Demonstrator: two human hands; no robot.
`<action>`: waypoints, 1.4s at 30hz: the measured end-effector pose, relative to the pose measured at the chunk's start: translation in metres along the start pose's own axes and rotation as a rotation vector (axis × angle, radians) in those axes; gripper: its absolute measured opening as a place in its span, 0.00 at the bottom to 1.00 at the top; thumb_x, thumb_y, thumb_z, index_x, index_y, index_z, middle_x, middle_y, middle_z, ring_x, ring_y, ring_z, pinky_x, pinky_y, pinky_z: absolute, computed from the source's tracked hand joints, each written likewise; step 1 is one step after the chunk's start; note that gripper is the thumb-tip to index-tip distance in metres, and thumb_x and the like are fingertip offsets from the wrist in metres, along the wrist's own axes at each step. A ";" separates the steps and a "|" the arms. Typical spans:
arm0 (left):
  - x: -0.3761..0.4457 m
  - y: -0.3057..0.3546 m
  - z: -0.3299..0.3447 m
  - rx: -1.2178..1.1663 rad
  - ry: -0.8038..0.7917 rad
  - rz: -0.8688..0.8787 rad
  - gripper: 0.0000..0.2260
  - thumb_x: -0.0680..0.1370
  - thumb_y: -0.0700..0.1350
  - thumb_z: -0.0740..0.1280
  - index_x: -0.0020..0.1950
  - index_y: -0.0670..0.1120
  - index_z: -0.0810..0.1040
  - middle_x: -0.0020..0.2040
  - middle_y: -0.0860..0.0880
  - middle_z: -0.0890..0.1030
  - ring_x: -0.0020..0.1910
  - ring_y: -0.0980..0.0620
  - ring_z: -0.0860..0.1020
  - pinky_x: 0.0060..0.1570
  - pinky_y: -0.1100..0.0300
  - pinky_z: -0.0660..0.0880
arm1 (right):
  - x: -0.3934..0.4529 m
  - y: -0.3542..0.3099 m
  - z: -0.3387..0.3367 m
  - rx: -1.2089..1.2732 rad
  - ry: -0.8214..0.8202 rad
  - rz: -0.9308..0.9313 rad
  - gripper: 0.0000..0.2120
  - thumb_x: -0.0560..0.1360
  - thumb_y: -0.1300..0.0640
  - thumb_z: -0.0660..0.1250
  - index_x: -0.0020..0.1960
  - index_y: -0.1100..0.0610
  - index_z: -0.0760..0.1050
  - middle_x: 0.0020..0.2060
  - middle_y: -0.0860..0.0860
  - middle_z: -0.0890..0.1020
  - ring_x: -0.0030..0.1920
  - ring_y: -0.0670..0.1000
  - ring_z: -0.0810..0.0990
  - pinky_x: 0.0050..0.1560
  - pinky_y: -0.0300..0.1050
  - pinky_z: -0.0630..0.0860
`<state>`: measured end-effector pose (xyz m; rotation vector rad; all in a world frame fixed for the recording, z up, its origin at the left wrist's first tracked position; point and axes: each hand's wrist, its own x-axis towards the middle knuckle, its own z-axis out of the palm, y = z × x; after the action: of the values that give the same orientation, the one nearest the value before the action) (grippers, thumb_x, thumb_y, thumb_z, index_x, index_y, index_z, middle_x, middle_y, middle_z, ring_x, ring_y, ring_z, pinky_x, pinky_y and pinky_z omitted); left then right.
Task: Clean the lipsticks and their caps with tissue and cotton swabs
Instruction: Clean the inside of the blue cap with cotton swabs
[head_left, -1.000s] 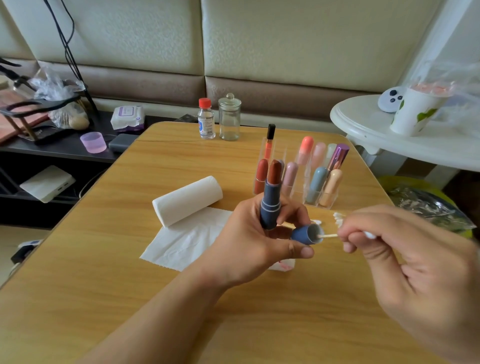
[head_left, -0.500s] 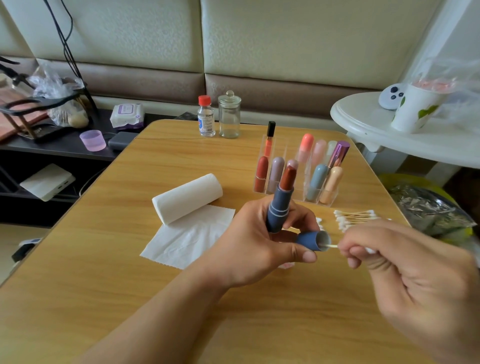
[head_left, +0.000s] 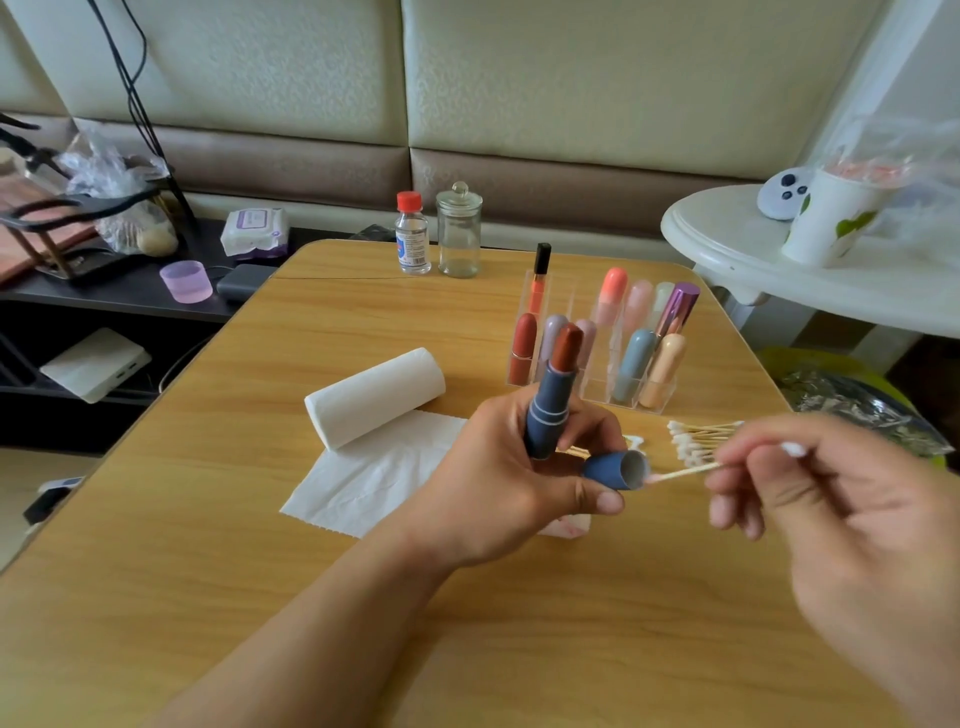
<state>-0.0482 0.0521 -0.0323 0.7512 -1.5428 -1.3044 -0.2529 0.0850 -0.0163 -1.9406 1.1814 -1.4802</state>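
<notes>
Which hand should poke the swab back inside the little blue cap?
Probably the right hand. It already pinches the cotton swab, whose tip sits just at the mouth of the blue cap. The left hand is full, holding both the cap and the open lipstick.

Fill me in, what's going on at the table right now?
A person is cleaning a lipstick cap. The left hand holds both the open blue lipstick, upright with its brown stick exposed, and its cap, mouth turned toward the right. The right hand pinches a cotton swab with its pinkish tip at the cap's mouth. More swabs lie on the table beside a tissue roll with a sheet pulled out, and other lipsticks stand in a clear rack.
</notes>
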 end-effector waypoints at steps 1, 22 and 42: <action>0.001 -0.001 -0.001 -0.003 0.013 0.024 0.21 0.66 0.30 0.74 0.36 0.56 0.72 0.43 0.48 0.79 0.45 0.51 0.78 0.45 0.56 0.77 | 0.002 -0.002 0.001 0.196 0.026 0.138 0.11 0.79 0.50 0.65 0.43 0.51 0.82 0.33 0.51 0.82 0.31 0.53 0.80 0.30 0.39 0.75; 0.013 -0.012 -0.035 -0.208 0.458 0.093 0.20 0.64 0.33 0.75 0.38 0.48 0.65 0.44 0.48 0.82 0.49 0.44 0.79 0.54 0.47 0.75 | 0.034 0.055 0.038 -0.659 -0.186 -0.132 0.07 0.70 0.59 0.76 0.44 0.48 0.84 0.44 0.42 0.85 0.43 0.50 0.84 0.37 0.48 0.81; 0.011 -0.016 -0.029 0.084 0.397 0.045 0.16 0.66 0.38 0.76 0.38 0.49 0.68 0.43 0.50 0.81 0.48 0.43 0.80 0.51 0.48 0.79 | 0.074 0.077 -0.027 -0.966 -0.517 0.179 0.02 0.78 0.44 0.67 0.47 0.37 0.78 0.42 0.32 0.74 0.52 0.43 0.73 0.47 0.45 0.72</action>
<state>-0.0271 0.0273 -0.0455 0.9588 -1.2896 -0.9901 -0.3014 -0.0141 -0.0230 -2.4559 1.9135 -0.2130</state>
